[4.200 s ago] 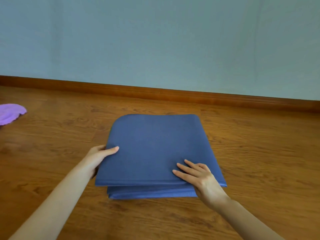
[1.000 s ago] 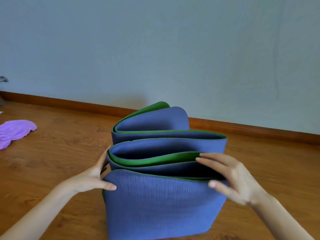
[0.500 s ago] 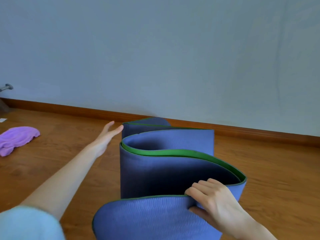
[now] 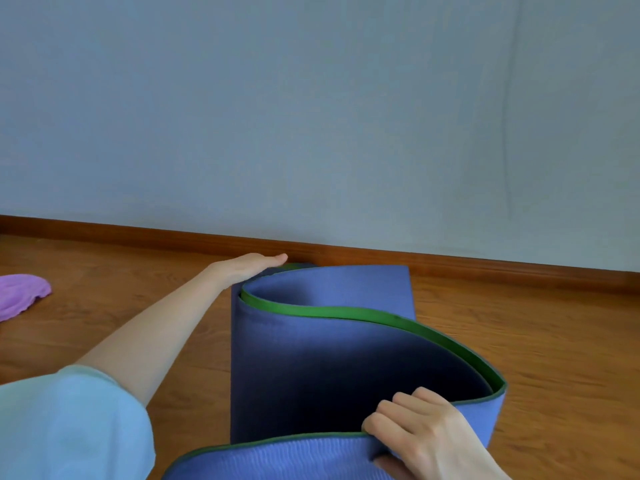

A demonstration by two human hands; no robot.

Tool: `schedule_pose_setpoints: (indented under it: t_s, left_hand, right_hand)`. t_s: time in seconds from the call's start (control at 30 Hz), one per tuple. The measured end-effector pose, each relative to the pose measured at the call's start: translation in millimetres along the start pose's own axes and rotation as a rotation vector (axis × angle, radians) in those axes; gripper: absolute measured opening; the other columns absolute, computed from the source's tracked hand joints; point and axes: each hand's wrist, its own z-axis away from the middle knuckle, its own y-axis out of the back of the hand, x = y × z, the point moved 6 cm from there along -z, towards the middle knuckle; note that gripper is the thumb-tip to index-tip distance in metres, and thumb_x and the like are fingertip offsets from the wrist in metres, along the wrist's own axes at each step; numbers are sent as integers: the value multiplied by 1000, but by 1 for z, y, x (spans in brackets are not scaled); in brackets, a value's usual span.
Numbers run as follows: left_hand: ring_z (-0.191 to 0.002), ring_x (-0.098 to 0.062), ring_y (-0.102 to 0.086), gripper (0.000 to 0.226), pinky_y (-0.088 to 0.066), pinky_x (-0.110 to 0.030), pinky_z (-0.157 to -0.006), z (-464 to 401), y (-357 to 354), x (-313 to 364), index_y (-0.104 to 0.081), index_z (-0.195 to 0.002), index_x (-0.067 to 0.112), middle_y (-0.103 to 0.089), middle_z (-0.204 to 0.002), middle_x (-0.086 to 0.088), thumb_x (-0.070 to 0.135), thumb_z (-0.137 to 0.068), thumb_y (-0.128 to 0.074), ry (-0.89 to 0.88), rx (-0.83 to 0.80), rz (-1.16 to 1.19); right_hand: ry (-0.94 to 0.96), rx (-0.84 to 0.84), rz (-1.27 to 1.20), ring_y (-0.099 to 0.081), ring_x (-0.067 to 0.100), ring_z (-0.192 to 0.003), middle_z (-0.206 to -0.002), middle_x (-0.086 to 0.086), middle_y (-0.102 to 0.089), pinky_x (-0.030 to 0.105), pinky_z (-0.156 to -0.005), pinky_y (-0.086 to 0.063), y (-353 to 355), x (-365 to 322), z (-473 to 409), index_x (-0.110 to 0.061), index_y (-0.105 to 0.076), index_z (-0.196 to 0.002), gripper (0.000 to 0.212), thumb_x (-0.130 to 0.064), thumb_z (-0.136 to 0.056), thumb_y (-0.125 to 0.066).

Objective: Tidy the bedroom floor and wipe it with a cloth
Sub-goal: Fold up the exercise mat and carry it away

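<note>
Head view shows the mat [image 4: 332,362] standing on edge on the floor [image 4: 540,341], blue on one face and green on the other, bent into loose S-shaped folds. Its far fold lies close to the skirting [image 4: 485,263] at the foot of the wall [image 4: 311,116], and its nearest fold curls toward the camera at the bottom of the picture.

At the near end of the mat, the right hand [image 4: 426,434] grips the top edge of the nearest fold, fingers curled over the rim into the hollow and thumb on the outer blue face. At the far end of the mat, the left hand [image 4: 247,266] reaches out with fingers straight and together, palm down, resting on or just over the top of the far fold; whether it truly touches cannot be told. The left arm runs along the left side of the mat, with a light blue sleeve [image 4: 69,424] at the lower left.

Well to the left of the mat, a purple cloth [image 4: 20,294] lies crumpled on the floor, partly cut off by the picture's edge.
</note>
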Motion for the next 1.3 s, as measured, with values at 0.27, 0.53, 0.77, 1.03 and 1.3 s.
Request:
schedule_pose_setpoints:
  t_s: [0.27, 0.53, 0.77, 1.03, 1.3]
  left_hand:
    - [-91, -20, -63, 15, -48, -33, -77, 19, -25, 20, -66, -99, 12, -69, -101, -2, 18, -85, -63, -284, -119, -466]
    - [-86, -12, -62, 9, -47, -38, -79, 120, -37, -3, -64, -98, 18, -67, -92, 5, 22, -91, -58, -547, -104, -350]
    - [-96, 6, -61, 25, -48, -18, -80, 192, -62, 1, -64, -116, 29, -66, -107, 20, 21, -96, -51, -689, -151, -324]
    - [-100, 6, -59, 29, -47, -17, -84, 206, -70, -12, -64, -114, 34, -63, -108, 27, 45, -91, -51, -586, -254, -295]
    - [-123, -14, -43, 37, -32, -27, -99, 164, -4, 39, -53, -124, 18, -52, -127, 3, 35, -91, -53, -597, 621, -387]
  right_hand:
    - [-57, -33, 5, -46, 16, -55, -66, -6, -51, 28, -54, -26, -14, 10, -7, -22, -60, -73, 31, -25, -43, -69]
    - [-294, -53, 12, -39, 34, -125, -143, 20, -34, 41, -90, -48, -8, 21, -13, -20, -22, -145, 125, -31, -42, -92]
    - [-251, -217, 129, -19, 39, -141, -153, 19, -23, 54, -106, -18, 8, 19, -23, -22, -10, -151, 145, -53, -32, -88]
    - [-113, -269, 59, -58, 18, -79, -88, -7, -56, 32, -80, -45, 15, 6, -14, -22, -48, -129, 98, -50, -41, -83]
    - [-84, -233, 33, -51, 13, -70, -82, -12, -53, 28, -62, -39, 19, -3, -8, -28, -54, -110, 75, -45, -43, -83]
